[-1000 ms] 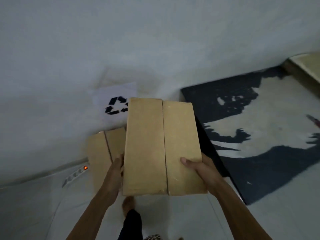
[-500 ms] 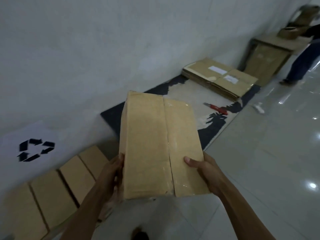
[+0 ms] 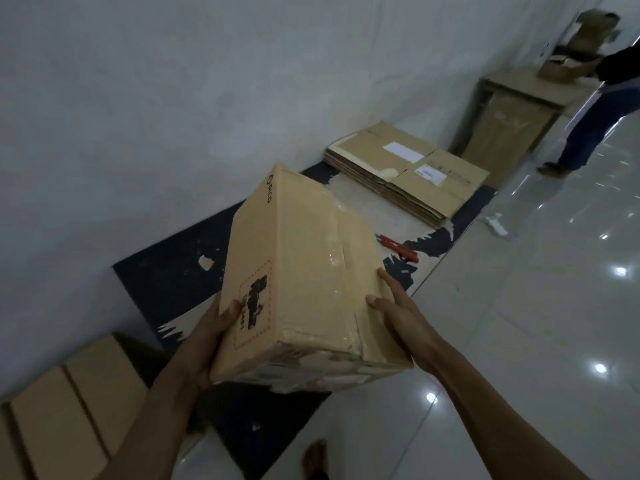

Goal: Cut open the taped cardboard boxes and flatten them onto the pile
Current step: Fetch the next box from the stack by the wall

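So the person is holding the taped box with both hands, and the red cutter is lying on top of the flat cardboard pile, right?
Not quite. Both hands, left hand and right hand, do hold the taped box, but the head view shows the red cutter lying on the mat, short of the flat cardboard pile.

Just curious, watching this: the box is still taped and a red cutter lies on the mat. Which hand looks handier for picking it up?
Probably the right hand. It grips the box on the side nearest the red cutter, which lies on the mat just beyond its fingers. The left hand grips the far side, with the box between it and the cutter.
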